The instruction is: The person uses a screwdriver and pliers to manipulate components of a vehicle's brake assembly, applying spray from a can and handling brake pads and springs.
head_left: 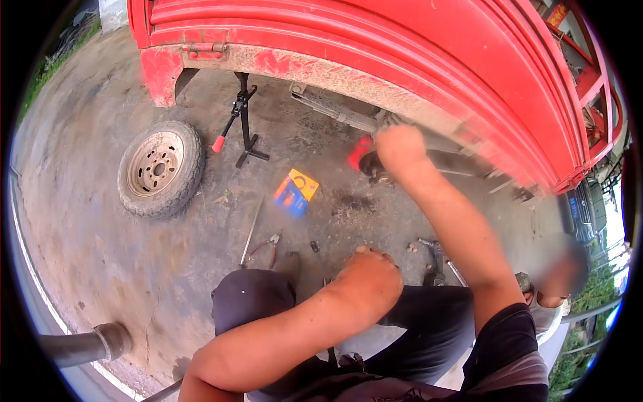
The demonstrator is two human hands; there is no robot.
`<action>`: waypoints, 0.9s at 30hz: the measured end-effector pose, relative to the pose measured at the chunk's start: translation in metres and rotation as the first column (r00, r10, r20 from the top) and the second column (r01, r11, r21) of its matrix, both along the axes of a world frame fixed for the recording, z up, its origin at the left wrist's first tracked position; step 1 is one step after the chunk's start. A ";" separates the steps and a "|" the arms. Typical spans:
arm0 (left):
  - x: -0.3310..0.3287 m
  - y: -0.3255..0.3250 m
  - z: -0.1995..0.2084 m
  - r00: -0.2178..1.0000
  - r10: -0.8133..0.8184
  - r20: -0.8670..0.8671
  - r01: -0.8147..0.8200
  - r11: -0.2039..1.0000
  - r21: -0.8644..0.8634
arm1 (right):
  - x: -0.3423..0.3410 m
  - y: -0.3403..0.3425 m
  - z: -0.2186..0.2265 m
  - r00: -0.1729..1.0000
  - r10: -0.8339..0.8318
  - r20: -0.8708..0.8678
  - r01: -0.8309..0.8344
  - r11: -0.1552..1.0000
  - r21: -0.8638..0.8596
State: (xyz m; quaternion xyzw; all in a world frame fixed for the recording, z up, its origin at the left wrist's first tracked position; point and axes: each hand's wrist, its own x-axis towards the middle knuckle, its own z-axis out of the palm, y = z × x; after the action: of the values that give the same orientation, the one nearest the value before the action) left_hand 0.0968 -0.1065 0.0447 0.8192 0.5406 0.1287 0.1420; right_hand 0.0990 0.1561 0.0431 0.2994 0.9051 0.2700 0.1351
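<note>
My right hand (pixel 400 149) reaches up under the lower edge of a red vehicle body (pixel 375 47). It is closed at the end of a dirty metal bar (pixel 335 112), and the back of the hand hides what its fingers grip. Beside it are a red object (pixel 360 153), blurred, and a dark round part (pixel 370 164). My left hand (pixel 375 275) is curled into a fist above my thighs, apart from the vehicle. Whatever it may hold is hidden.
A wheel with a worn tyre (pixel 161 167) lies at left near a black jack stand (pixel 246 127) with a red-tipped handle. A yellow and blue box (pixel 296 192), pliers (pixel 264 248), a metal rod (pixel 252 231) and a power tool (pixel 434 261) lie on the concrete. Another person (pixel 552 288) is at right.
</note>
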 end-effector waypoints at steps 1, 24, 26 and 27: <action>0.002 -0.001 0.001 1.000 -0.020 0.002 0.020 1.000 -0.005 | 0.000 0.005 0.009 1.000 -0.002 -0.013 0.002 1.000 0.008; -0.014 -0.020 0.007 0.994 -0.020 0.109 0.018 1.000 0.015 | 0.038 0.009 0.013 0.983 0.084 -0.164 -0.094 0.994 -0.049; -0.019 -0.022 0.008 0.995 -0.035 0.091 0.033 0.999 0.021 | 0.025 0.018 0.011 0.985 0.140 -0.102 -0.145 0.989 -0.041; -0.022 -0.024 0.010 0.995 -0.045 0.093 0.042 0.999 0.026 | 0.020 0.022 0.011 0.982 0.163 -0.099 -0.167 0.986 -0.030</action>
State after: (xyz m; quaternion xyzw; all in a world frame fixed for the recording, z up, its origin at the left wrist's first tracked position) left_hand 0.0747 -0.1309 0.0547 0.8255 0.5138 0.1702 0.1601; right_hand 0.1186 0.1781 0.0541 0.2332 0.9373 0.2481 0.0744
